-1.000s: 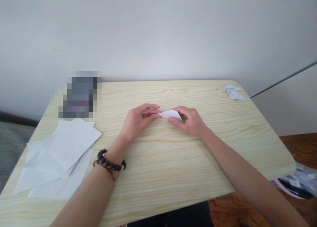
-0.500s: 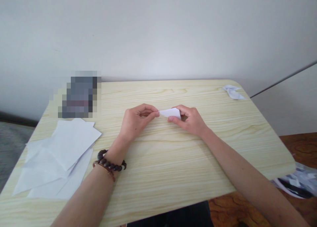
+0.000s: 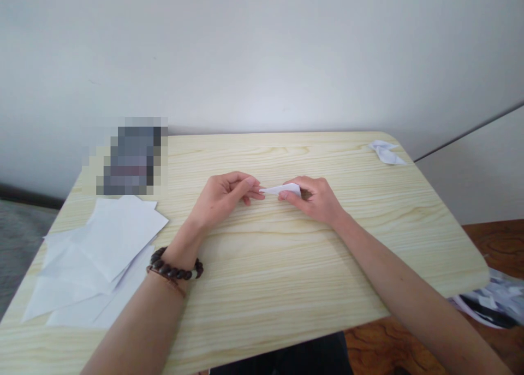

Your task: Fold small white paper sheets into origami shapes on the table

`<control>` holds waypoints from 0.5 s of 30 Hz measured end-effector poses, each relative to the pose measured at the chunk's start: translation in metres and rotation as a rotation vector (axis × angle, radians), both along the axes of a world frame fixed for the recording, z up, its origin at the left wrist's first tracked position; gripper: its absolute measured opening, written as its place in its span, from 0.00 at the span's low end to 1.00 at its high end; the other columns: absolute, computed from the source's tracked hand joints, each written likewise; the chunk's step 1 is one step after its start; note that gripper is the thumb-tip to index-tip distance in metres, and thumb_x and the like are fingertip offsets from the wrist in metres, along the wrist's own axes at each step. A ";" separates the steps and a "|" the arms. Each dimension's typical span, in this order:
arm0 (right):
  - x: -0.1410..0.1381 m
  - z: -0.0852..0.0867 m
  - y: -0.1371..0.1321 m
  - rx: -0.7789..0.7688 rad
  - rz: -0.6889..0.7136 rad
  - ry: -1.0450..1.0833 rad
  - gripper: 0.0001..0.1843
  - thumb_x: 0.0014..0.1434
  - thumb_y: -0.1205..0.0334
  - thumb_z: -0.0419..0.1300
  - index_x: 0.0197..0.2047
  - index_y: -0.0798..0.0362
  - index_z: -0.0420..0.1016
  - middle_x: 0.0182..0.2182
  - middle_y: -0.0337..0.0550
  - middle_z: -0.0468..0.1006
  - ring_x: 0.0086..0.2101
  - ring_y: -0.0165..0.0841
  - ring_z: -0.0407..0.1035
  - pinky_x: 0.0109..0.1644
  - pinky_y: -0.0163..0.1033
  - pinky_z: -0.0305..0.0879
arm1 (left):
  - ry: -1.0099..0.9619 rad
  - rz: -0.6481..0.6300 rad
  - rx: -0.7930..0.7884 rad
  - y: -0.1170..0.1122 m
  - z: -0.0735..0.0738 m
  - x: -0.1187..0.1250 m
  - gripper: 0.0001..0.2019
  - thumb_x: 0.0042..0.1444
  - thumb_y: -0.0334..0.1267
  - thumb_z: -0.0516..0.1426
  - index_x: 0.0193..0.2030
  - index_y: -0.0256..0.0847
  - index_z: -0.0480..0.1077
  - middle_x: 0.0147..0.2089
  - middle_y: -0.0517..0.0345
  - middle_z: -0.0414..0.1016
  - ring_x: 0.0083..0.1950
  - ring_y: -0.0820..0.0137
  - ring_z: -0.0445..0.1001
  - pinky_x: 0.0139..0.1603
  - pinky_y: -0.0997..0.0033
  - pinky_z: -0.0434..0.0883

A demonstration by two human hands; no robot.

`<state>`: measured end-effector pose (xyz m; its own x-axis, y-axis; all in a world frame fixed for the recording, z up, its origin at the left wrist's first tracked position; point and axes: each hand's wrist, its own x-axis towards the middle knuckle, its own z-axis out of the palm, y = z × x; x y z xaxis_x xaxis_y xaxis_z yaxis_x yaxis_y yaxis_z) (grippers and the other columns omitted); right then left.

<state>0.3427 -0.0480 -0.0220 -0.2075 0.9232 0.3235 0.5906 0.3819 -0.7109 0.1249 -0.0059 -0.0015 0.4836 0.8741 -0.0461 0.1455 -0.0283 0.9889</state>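
A small folded white paper piece [image 3: 282, 189] is held just above the middle of the light wooden table [image 3: 286, 271]. My right hand [image 3: 313, 199] pinches its right end between thumb and fingers. My left hand [image 3: 225, 196], with a dark bead bracelet on the wrist, has its fingers curled and its fingertips pinching the paper's pointed left tip. The paper lies nearly flat, edge-on to the camera.
A loose stack of white paper sheets [image 3: 98, 255] lies on the table's left side. A blurred dark object [image 3: 131, 156] stands at the back left. A small crumpled white paper [image 3: 385, 152] sits at the back right corner. A bag with scraps [image 3: 491, 304] lies beyond the right edge.
The folded paper has been tilted flatter, so less of its face shows. My left hand's fingers shifted slightly along its tip. My left forearm moved a little to the left.
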 end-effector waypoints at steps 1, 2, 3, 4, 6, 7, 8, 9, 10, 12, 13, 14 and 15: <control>0.000 0.000 0.000 0.023 0.012 0.003 0.10 0.58 0.56 0.61 0.34 0.55 0.77 0.23 0.37 0.74 0.21 0.24 0.61 0.24 0.31 0.55 | 0.005 -0.014 -0.021 0.001 0.002 -0.001 0.15 0.57 0.47 0.57 0.36 0.34 0.73 0.34 0.50 0.81 0.36 0.67 0.79 0.33 0.75 0.72; 0.000 0.000 0.000 0.044 0.025 0.006 0.09 0.58 0.57 0.61 0.34 0.55 0.77 0.24 0.37 0.75 0.21 0.24 0.62 0.25 0.31 0.56 | 0.024 -0.039 -0.035 0.002 0.003 -0.002 0.15 0.57 0.47 0.57 0.36 0.34 0.73 0.34 0.50 0.81 0.34 0.69 0.78 0.31 0.76 0.71; 0.000 0.001 0.000 0.064 0.039 0.006 0.09 0.58 0.58 0.61 0.34 0.54 0.77 0.25 0.38 0.75 0.22 0.25 0.63 0.26 0.31 0.57 | 0.054 -0.071 -0.044 0.002 0.004 -0.003 0.15 0.57 0.46 0.57 0.36 0.34 0.74 0.33 0.50 0.81 0.31 0.71 0.77 0.28 0.77 0.69; 0.000 0.001 0.000 0.086 0.052 0.002 0.08 0.58 0.58 0.61 0.34 0.54 0.77 0.26 0.38 0.76 0.23 0.25 0.64 0.26 0.31 0.58 | 0.092 -0.105 -0.049 0.002 0.005 -0.003 0.14 0.57 0.46 0.57 0.36 0.34 0.75 0.31 0.51 0.81 0.28 0.73 0.75 0.25 0.78 0.67; 0.000 0.001 0.000 0.129 0.066 -0.023 0.07 0.58 0.59 0.61 0.34 0.54 0.77 0.26 0.39 0.77 0.24 0.26 0.66 0.28 0.31 0.59 | 0.169 -0.159 -0.046 0.002 0.007 -0.004 0.15 0.57 0.46 0.57 0.37 0.35 0.76 0.26 0.54 0.79 0.21 0.76 0.69 0.19 0.80 0.59; 0.000 0.001 0.000 0.150 0.064 -0.040 0.07 0.57 0.59 0.61 0.33 0.54 0.77 0.26 0.39 0.77 0.25 0.26 0.67 0.28 0.32 0.59 | 0.199 -0.173 -0.041 0.002 0.007 -0.005 0.15 0.57 0.46 0.57 0.38 0.35 0.77 0.23 0.55 0.78 0.19 0.77 0.66 0.17 0.80 0.55; 0.000 0.000 0.000 0.172 0.058 -0.058 0.07 0.57 0.59 0.61 0.33 0.53 0.77 0.26 0.38 0.77 0.25 0.26 0.67 0.29 0.32 0.60 | 0.220 -0.179 -0.036 0.002 0.008 -0.005 0.15 0.57 0.46 0.56 0.38 0.35 0.78 0.21 0.56 0.77 0.17 0.78 0.64 0.16 0.79 0.51; 0.000 0.000 0.000 0.194 0.051 -0.076 0.06 0.57 0.59 0.61 0.32 0.53 0.77 0.25 0.38 0.77 0.25 0.27 0.67 0.29 0.32 0.60 | 0.233 -0.183 -0.033 0.002 0.008 -0.006 0.16 0.57 0.46 0.56 0.38 0.36 0.78 0.20 0.56 0.76 0.17 0.79 0.62 0.15 0.79 0.49; 0.000 0.000 0.001 0.215 0.043 -0.090 0.06 0.56 0.60 0.62 0.32 0.53 0.76 0.25 0.38 0.77 0.25 0.27 0.67 0.29 0.32 0.60 | 0.238 -0.182 -0.033 0.002 0.008 -0.006 0.15 0.57 0.46 0.57 0.38 0.36 0.79 0.20 0.56 0.76 0.16 0.79 0.60 0.15 0.79 0.48; -0.001 0.000 0.001 0.252 0.038 -0.104 0.06 0.56 0.61 0.62 0.31 0.53 0.76 0.24 0.38 0.77 0.25 0.27 0.67 0.29 0.32 0.60 | 0.244 -0.177 -0.036 0.003 0.007 -0.007 0.15 0.56 0.46 0.57 0.38 0.37 0.79 0.21 0.57 0.77 0.15 0.81 0.55 0.16 0.78 0.48; -0.001 0.000 0.001 0.264 0.038 -0.107 0.05 0.55 0.61 0.62 0.30 0.53 0.76 0.24 0.38 0.77 0.25 0.27 0.67 0.29 0.32 0.60 | 0.249 -0.178 -0.037 0.002 0.007 -0.007 0.15 0.56 0.46 0.57 0.38 0.37 0.79 0.21 0.57 0.77 0.15 0.81 0.53 0.16 0.78 0.48; -0.001 0.000 0.001 0.271 0.039 -0.109 0.05 0.55 0.62 0.62 0.30 0.54 0.76 0.23 0.38 0.77 0.25 0.27 0.67 0.29 0.32 0.60 | 0.256 -0.179 -0.035 0.002 0.007 -0.007 0.15 0.56 0.46 0.57 0.38 0.38 0.79 0.21 0.58 0.77 0.15 0.81 0.51 0.16 0.78 0.47; -0.001 0.001 0.001 0.274 0.040 -0.110 0.05 0.55 0.62 0.62 0.29 0.54 0.76 0.23 0.38 0.76 0.25 0.27 0.67 0.29 0.32 0.60 | 0.263 -0.181 -0.031 0.002 0.007 -0.007 0.15 0.55 0.46 0.57 0.38 0.38 0.79 0.21 0.58 0.77 0.15 0.81 0.50 0.16 0.78 0.47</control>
<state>0.3414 -0.0475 -0.0214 -0.2895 0.7950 0.5331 0.6387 0.5753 -0.5110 0.1178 -0.0036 0.0051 0.5987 0.7714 -0.2156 0.3919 -0.0474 0.9188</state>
